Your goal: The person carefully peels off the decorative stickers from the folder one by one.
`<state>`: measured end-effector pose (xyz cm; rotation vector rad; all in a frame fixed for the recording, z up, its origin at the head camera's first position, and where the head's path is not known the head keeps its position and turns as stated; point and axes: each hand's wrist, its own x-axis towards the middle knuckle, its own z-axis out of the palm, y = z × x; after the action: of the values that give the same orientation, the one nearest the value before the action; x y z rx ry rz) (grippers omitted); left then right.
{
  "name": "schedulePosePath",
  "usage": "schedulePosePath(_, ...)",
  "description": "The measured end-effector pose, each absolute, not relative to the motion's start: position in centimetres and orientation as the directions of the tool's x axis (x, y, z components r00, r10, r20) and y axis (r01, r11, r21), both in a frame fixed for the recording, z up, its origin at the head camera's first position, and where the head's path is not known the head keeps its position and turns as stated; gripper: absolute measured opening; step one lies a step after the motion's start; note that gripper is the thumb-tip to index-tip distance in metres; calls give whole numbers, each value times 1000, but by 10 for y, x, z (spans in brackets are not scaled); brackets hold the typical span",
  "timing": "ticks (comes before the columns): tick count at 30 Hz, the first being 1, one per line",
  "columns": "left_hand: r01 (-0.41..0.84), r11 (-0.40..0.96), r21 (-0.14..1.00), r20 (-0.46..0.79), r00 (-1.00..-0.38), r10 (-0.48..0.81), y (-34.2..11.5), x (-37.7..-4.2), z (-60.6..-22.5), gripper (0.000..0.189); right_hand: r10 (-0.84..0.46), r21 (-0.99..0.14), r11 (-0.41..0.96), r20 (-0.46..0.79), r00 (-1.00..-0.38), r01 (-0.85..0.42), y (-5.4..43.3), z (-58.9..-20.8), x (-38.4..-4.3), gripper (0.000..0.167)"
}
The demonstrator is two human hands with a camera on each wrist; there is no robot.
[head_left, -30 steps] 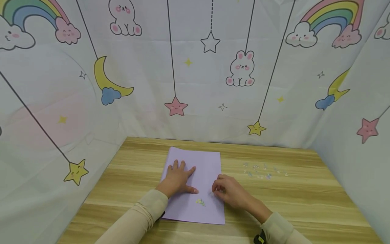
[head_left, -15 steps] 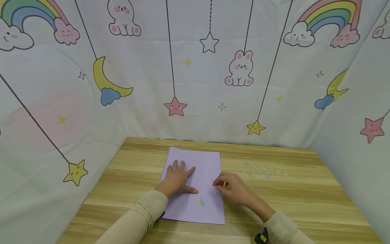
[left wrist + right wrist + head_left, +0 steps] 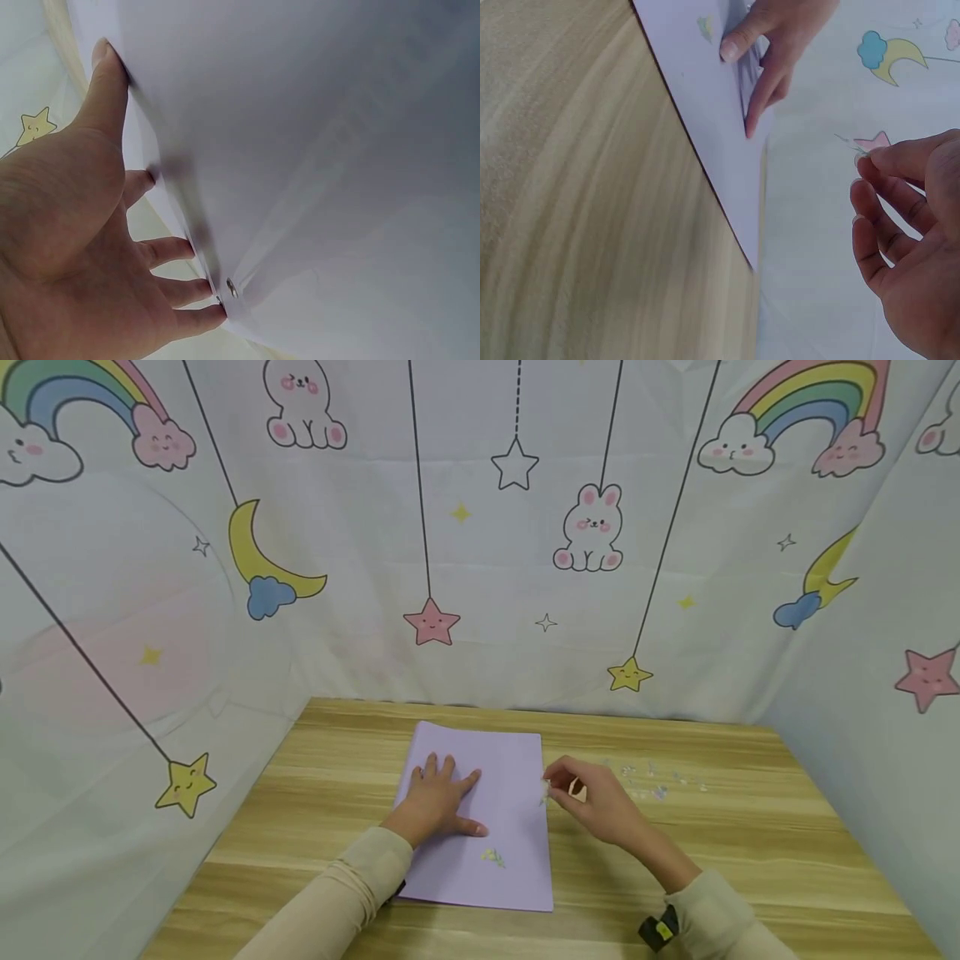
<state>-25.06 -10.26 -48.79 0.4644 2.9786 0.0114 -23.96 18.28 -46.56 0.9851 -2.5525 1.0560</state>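
A lilac folder-like sheet (image 3: 502, 756) lies on the wooden table, and my left hand (image 3: 435, 802) rests on it with fingers spread. In the left wrist view, the fingertips (image 3: 196, 288) touch its surface near a small metal fastener (image 3: 232, 288). My right hand (image 3: 600, 806) pinches a small, thin, clear piece like a sticker (image 3: 545, 793) between thumb and forefinger, close to the sheet's right edge. The right wrist view shows this piece poking out past the fingertips (image 3: 864, 155), raised above the table. A yellow-green flower sticker (image 3: 493, 857) sits on the sheet's lower part.
Several small pale and bluish pieces (image 3: 660, 792) lie scattered on the table (image 3: 750, 852) to the right of the sheet. A white cloth with printed stars, moons and rabbits (image 3: 480, 568) encloses the table's back and sides.
My right hand has lifted from over the sheet and moved away toward its upper right edge, carrying the clear sticker-like piece. My left hand stays where it was.
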Motion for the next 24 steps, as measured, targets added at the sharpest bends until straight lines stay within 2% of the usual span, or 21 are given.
schedulePosePath(11, 314, 948, 57, -119, -940, 319, -104, -251, -490, 101, -464, -532, 515, 486, -740, -672, 202, -450, -242, 17)
schedulePosePath(20, 319, 947, 45, -119, -939, 322, -104, -253, -493, 102, -410, -560, 540, 477, -777, -628, 220, -450, -246, 21)
schedulePosePath(24, 321, 946, 41, -123, -938, 323, -105, -254, -494, 102, -390, -558, 559, 475, -788, -613, 230, -451, -246, 16)
